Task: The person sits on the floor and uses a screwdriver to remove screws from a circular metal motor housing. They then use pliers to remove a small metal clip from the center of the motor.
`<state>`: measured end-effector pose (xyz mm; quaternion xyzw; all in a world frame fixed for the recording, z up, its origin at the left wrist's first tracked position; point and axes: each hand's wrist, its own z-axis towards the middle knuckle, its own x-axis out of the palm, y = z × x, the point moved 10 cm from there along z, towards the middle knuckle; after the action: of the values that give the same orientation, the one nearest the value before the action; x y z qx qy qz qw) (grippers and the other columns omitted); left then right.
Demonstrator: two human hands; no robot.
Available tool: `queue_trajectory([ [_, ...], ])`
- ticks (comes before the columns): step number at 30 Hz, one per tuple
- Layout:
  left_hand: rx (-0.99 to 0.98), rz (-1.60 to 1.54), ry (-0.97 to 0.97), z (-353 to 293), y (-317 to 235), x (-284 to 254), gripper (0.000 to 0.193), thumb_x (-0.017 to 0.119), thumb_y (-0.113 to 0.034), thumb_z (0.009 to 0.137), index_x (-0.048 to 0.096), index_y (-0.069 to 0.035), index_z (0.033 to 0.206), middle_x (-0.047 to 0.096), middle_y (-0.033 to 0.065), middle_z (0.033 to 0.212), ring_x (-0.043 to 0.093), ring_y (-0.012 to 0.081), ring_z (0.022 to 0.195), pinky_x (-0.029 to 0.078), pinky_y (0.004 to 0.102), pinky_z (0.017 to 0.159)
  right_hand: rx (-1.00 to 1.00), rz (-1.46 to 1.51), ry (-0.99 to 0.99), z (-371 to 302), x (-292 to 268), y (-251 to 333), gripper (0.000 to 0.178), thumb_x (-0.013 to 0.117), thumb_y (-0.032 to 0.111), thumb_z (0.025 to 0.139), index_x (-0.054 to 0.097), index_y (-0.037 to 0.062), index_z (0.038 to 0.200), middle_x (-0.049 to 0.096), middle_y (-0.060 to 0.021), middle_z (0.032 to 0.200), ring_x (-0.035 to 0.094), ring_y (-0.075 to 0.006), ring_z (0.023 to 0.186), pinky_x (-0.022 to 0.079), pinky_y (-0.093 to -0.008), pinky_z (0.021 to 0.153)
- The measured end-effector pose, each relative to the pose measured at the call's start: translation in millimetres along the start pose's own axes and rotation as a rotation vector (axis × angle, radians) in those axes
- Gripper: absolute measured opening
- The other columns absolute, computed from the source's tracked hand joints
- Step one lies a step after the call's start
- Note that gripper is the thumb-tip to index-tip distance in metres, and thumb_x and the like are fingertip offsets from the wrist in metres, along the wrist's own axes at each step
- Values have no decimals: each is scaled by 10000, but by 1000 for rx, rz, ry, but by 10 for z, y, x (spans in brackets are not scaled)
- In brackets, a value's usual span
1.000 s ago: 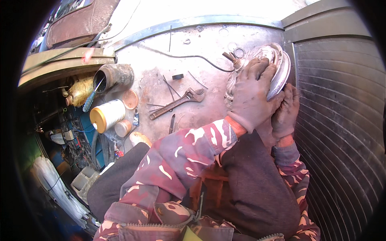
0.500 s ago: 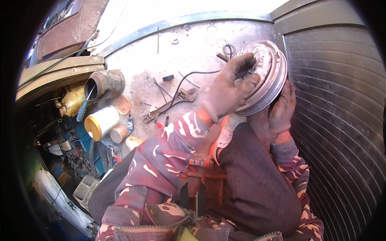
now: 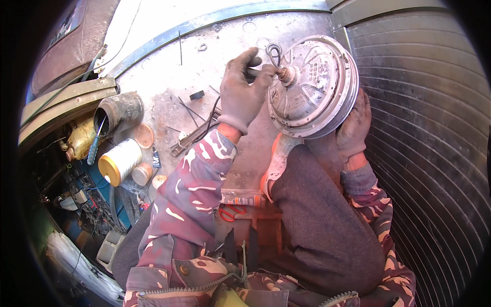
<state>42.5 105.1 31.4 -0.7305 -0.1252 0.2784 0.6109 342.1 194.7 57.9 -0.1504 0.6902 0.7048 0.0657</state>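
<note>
A round metal hub motor point(image 3: 319, 77), dirty and pale grey, stands tilted above my right shoe, its face and axle turned to the left. My left hand point(image 3: 243, 87), in a soiled grey glove, has its fingers curled at the end of the brown axle point(image 3: 287, 75). A dark cable point(image 3: 274, 51) loops out beside the axle. My right hand point(image 3: 354, 125), also gloved, holds the motor's rim from behind on the right; some of its fingers are hidden by the rim. An adjustable wrench point(image 3: 189, 140) lies behind my left wrist, partly covered.
A ribbed metal shutter point(image 3: 424, 117) rises close on the right. At left are a dark can point(image 3: 123, 110) with a screwdriver point(image 3: 93, 148), a white-and-yellow thread spool point(image 3: 120, 161) and a tape roll point(image 3: 197, 95). Red-handled scissors point(image 3: 231, 212) lie between my legs.
The motor has turned its face more into view, showing the axle and cable. My left hand has shifted left from the motor's face to the axle tip. My right hand stays at the rim.
</note>
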Motion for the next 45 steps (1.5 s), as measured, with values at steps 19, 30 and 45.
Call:
queue_trajectory([
  [19, -456, -474, 280, -67, 607, 614, 302, 741, -313, 1059, 744, -36, 1178, 760, 44, 1016, 694, 119, 856, 568, 278, 746, -65, -2, -8, 16, 45, 128, 368, 544, 317, 1172, 626, -38, 1225, 671, -59, 1166, 620, -106, 1067, 507, -285, 972],
  [30, -244, -150, 264, -191, 490, 844, 1042, 864, -592, 886, 452, 102, 1545, 616, 233, 1453, 595, 289, 1351, 469, 386, 1147, 111, 98, -88, 23, 85, 14, 396, 659, 332, 1127, 602, -51, 1208, 636, -46, 1101, 575, -91, 985, 496, -268, 881],
  [45, -146, -278, 294, -139, 423, 846, 1185, 849, -731, 789, 451, 82, 1554, 563, 263, 1500, 553, 367, 1416, 430, 423, 1189, 121, 24, -131, 56, 128, 109, 418, 654, 346, 1125, 610, -65, 1183, 624, -37, 1045, 549, -81, 943, 481, -259, 840],
])
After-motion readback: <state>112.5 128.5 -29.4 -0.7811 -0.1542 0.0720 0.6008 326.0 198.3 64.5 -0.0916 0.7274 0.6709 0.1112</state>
